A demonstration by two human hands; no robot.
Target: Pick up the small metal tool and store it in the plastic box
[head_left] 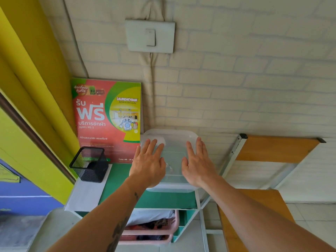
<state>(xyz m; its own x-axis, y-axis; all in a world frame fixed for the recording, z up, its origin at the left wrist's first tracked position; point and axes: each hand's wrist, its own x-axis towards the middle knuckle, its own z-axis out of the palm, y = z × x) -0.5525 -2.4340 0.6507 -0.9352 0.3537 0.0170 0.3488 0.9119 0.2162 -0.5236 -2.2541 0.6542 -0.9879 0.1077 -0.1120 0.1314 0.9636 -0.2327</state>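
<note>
Here both flat hands, left hand (149, 164) and right hand (197, 164), cover the plastic box (173, 142).

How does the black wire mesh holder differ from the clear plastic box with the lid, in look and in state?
The black wire mesh holder is dark, tall, open-topped and untouched; the clear plastic box is translucent, low and wide, and covered by a lid, with the left hand and right hand flat on top. Both stand on the green shelf top.

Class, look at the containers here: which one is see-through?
The plastic box under both hands, left and right. The mesh pen holder is black; the baskets below are pink.
</note>
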